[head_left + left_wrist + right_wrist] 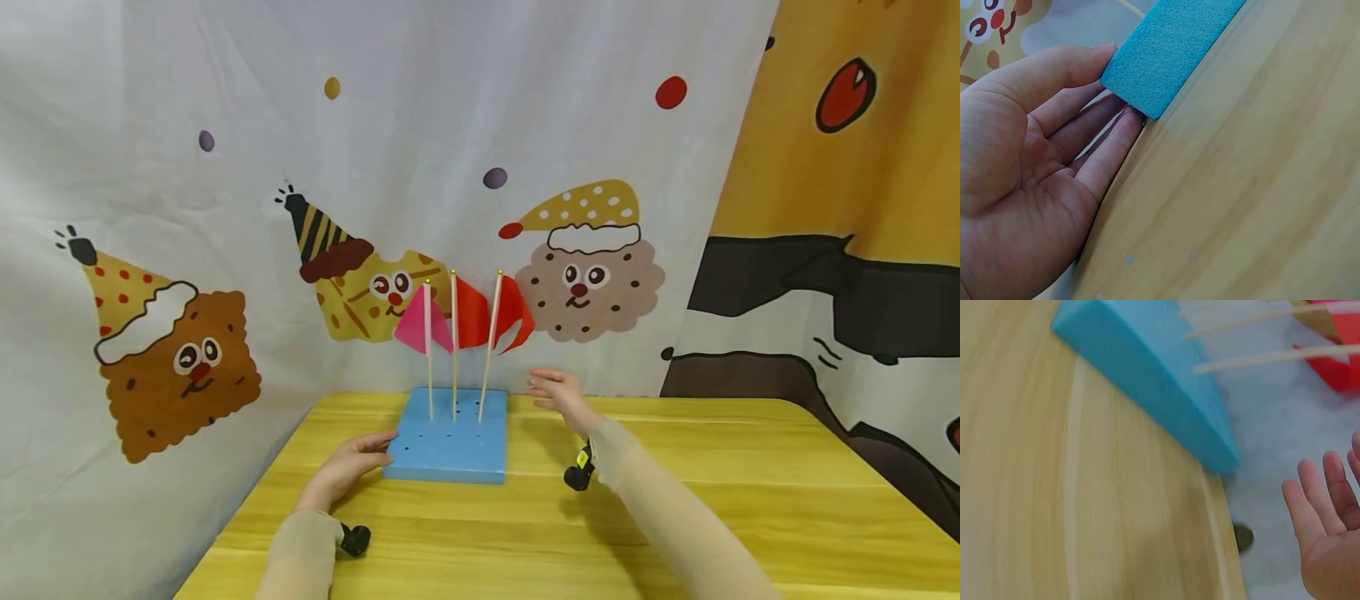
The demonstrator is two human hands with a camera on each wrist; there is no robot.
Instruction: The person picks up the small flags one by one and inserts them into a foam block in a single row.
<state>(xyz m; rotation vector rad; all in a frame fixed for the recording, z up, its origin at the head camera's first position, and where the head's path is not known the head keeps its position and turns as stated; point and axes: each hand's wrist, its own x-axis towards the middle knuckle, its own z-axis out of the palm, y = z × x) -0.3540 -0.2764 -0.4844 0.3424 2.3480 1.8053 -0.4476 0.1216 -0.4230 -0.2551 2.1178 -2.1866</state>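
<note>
A blue foam block (447,460) with small holes in its top lies on the wooden table. Three thin sticks stand up in it, bearing a pink flag (412,327), a red flag (472,313) and, on the right, another red flag (511,304) on a slightly tilted stick. My left hand (349,468) touches the block's left side, its fingers extended against the corner in the left wrist view. My right hand (562,395) hovers to the right of the block, apart from it, fingers spread and holding nothing in the right wrist view.
Behind the table (720,492) hangs a pale curtain (420,108) printed with cartoon biscuits in party hats. Its folds reach down to the table's back edge. A small black device is strapped at each wrist.
</note>
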